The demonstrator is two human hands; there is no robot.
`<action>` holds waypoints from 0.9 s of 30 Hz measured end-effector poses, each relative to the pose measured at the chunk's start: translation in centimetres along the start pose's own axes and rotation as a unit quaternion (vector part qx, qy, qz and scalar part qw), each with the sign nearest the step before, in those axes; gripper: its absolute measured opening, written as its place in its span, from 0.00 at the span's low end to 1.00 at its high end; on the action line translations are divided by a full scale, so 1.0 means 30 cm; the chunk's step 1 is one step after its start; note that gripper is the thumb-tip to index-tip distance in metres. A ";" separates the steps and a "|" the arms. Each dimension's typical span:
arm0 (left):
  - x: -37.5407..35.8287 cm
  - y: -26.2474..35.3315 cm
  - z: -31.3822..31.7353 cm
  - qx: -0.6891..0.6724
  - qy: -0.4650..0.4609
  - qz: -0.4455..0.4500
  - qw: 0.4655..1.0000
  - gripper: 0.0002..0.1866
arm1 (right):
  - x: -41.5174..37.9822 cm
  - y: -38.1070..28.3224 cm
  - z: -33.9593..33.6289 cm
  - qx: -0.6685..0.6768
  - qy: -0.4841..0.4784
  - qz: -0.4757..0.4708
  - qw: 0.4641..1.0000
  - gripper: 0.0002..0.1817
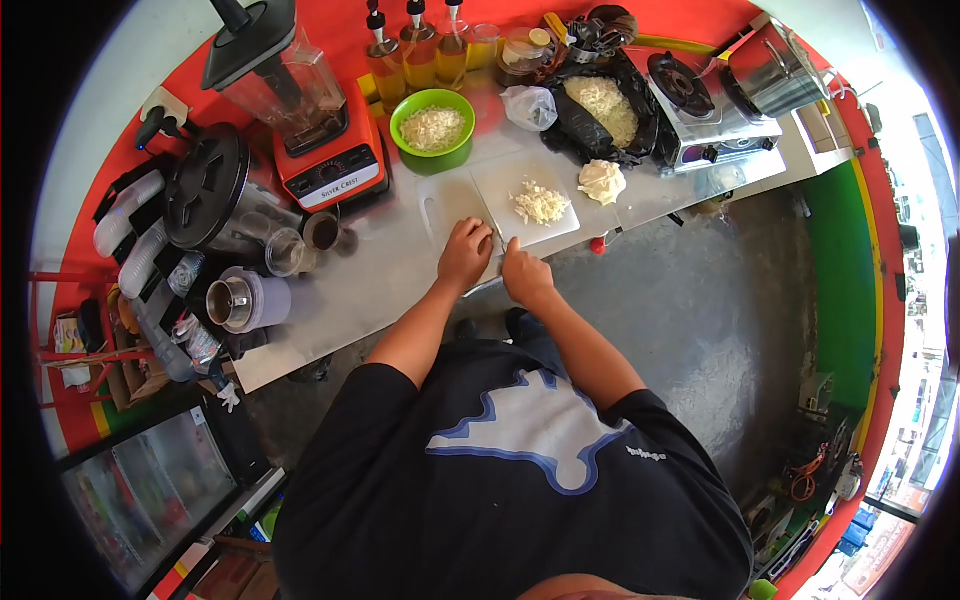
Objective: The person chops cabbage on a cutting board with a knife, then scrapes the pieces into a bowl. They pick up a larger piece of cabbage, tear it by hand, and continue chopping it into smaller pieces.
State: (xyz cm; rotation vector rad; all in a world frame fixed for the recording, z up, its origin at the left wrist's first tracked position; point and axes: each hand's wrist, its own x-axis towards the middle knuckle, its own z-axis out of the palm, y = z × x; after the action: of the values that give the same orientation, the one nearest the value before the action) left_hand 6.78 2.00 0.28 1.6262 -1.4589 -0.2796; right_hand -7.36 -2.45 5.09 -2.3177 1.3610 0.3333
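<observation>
My right hand [526, 276] is closed around a knife [497, 226], its thin blade pointing away from me across a white cutting board [440, 204]. Close beside the blade, my left hand [466, 253] rests at the board's near edge with its fingers curled; whatever lies under them is hidden. To the right of the knife, a pile of pale shredded vegetable [540, 203], which looks like cabbage, lies on the board. Just past the board's right corner sits a larger pale chunk [601, 182]. A green bowl [432, 155] beyond the board holds more pale shreds.
A black plastic bag [640, 110] of pale shreds stands at the back, near a gas stove [715, 125] with a metal pot [778, 72]. A red blender [331, 165], oil bottles [418, 50] and several containers occupy the left. The steel counter's [375, 285] front edge is close to me.
</observation>
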 end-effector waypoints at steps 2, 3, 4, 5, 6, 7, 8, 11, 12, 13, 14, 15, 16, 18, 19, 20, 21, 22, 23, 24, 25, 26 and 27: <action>0.000 -0.002 0.003 0.003 -0.002 -0.002 1.000 0.05 | 0.001 -0.002 -0.031 -0.007 -0.002 -0.015 1.000 0.17; 0.002 -0.002 0.006 0.004 -0.001 -0.007 1.000 0.05 | -0.005 -0.005 -0.036 -0.006 0.000 -0.014 1.000 0.17; 0.003 -0.002 0.008 0.004 -0.001 -0.006 1.000 0.05 | -0.017 -0.006 -0.039 -0.001 -0.003 -0.012 1.000 0.16; 0.001 -0.001 0.011 0.004 -0.001 -0.015 1.000 0.06 | -0.031 -0.007 -0.041 0.004 -0.006 -0.010 1.000 0.14; -0.001 0.001 0.012 0.005 -0.001 -0.025 1.000 0.06 | -0.037 -0.004 -0.023 0.004 -0.006 -0.010 1.000 0.14; -0.002 0.002 0.011 0.004 0.000 -0.024 1.000 0.06 | -0.041 -0.006 -0.004 0.011 -0.006 0.001 1.000 0.14; 0.000 0.002 0.008 0.001 -0.005 -0.028 1.000 0.06 | -0.035 -0.005 0.008 0.018 -0.005 0.010 1.000 0.14; 0.005 0.001 0.002 -0.002 -0.009 -0.035 0.999 0.07 | -0.017 -0.005 0.005 0.016 -0.008 -0.005 1.000 0.15; 0.007 0.003 0.001 -0.005 -0.008 -0.038 0.999 0.08 | -0.007 -0.005 -0.003 0.019 -0.007 -0.004 1.000 0.15; 0.007 0.007 0.000 -0.004 -0.010 -0.036 0.999 0.08 | 0.007 -0.002 -0.015 0.008 -0.010 -0.013 1.000 0.15; 0.006 0.011 -0.001 -0.018 -0.011 -0.053 0.998 0.08 | 0.012 0.001 -0.021 -0.001 -0.013 -0.023 1.000 0.15; 0.004 0.008 0.001 -0.032 -0.012 -0.069 0.997 0.09 | 0.003 0.000 -0.033 0.001 -0.012 -0.021 1.000 0.15; 0.005 0.004 0.003 -0.031 -0.013 -0.067 0.997 0.09 | -0.005 0.001 -0.048 -0.004 -0.021 -0.027 0.999 0.15; 0.004 -0.004 0.006 -0.030 -0.015 -0.055 0.998 0.09 | -0.018 -0.001 -0.047 -0.010 -0.030 -0.032 0.999 0.16; -0.004 -0.007 0.005 -0.030 -0.014 -0.054 0.998 0.09 | -0.025 -0.002 -0.026 0.006 -0.024 -0.018 1.000 0.16; -0.011 -0.007 0.004 -0.018 -0.011 -0.046 0.999 0.09 | -0.028 -0.004 -0.014 0.019 -0.018 -0.006 1.000 0.16; 0.002 -0.004 0.004 -0.005 -0.005 -0.037 0.999 0.08 | -0.018 -0.007 -0.010 0.014 -0.011 -0.011 1.000 0.16; 0.019 -0.007 0.007 -0.004 0.004 -0.031 1.000 0.08 | -0.005 -0.016 -0.010 0.006 -0.002 -0.012 1.000 0.16; 0.015 -0.009 0.008 0.008 0.011 -0.029 0.999 0.07 | 0.001 -0.020 -0.002 0.002 0.004 -0.009 1.000 0.16; 0.005 -0.004 0.002 0.020 0.013 -0.028 0.999 0.07 | 0.012 -0.023 -0.012 0.007 0.006 -0.007 1.000 0.16; 0.004 -0.004 -0.001 0.015 0.013 -0.016 1.000 0.05 | 0.034 -0.021 -0.029 0.003 0.008 -0.015 1.000 0.15; -0.004 -0.003 -0.004 0.017 0.003 -0.011 1.000 0.05 | 0.034 -0.022 -0.029 0.004 0.009 -0.020 1.000 0.15; -0.005 -0.006 -0.006 0.011 -0.005 -0.013 1.000 0.05 | 0.018 -0.025 -0.027 0.015 0.011 -0.013 1.000 0.15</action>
State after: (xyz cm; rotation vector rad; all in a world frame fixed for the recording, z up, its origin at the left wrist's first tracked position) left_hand 6.98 2.20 0.17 1.6641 -1.4543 -0.2887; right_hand -6.45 -2.92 5.77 -2.3194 1.3363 0.2778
